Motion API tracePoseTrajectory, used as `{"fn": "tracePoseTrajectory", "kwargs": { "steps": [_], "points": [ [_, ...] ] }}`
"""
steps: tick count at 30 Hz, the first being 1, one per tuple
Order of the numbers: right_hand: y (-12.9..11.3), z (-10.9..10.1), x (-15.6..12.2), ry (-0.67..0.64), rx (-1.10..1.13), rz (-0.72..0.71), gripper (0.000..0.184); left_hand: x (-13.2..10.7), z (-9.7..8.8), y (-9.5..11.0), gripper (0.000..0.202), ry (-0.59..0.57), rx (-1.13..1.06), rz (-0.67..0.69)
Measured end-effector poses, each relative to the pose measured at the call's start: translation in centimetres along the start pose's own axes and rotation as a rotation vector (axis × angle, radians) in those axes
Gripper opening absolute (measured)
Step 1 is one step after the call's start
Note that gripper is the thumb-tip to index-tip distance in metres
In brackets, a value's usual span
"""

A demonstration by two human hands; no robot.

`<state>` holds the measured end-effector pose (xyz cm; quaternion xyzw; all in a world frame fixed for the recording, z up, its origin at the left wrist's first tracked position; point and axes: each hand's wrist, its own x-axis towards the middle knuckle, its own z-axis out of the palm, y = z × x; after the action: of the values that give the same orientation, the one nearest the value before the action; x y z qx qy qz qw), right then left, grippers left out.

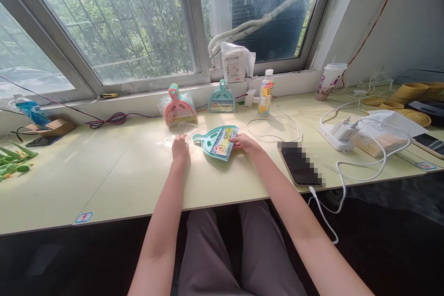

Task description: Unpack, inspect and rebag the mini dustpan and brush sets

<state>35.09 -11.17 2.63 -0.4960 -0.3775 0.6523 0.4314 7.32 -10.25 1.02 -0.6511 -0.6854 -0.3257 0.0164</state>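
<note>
A teal mini dustpan-and-brush set [217, 142] with a colourful label lies flat on the pale table [114, 180] in front of me. My right hand [243, 142] grips its right edge, fingers closed on it. My left hand [180, 147] rests with curled fingers on a clear plastic bag [175, 138] just left of the set's handle. Further back, a pink set [178, 107] in a clear bag and another teal set [221, 98] stand against the window ledge.
A phone [300, 164] on a charging cable lies right of my hands, with a power strip [338, 134] and white cables beyond. A drink bottle [266, 92], a cup [330, 81] and a white packet [234, 62] stand near the window. Green items [14, 159] lie far left.
</note>
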Motion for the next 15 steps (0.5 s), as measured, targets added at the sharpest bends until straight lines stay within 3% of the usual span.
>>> {"fn": "tracePoseTrajectory", "kwargs": {
  "steps": [5,11,15],
  "points": [
    [0.3,0.2,0.1,0.063,-0.005,-0.086,0.019,0.1,0.0,0.9,0.048,0.135,-0.128,0.076],
    [0.6,1.7,-0.3,-0.049,-0.022,-0.148,0.017,-1.1,-0.2,3.7,0.038,0.011,-0.226,0.442],
    [1.0,2.5,-0.3,-0.033,0.054,-0.265,0.017,-2.2,-0.7,5.6,0.035,0.002,-0.205,0.494]
  ]
}}
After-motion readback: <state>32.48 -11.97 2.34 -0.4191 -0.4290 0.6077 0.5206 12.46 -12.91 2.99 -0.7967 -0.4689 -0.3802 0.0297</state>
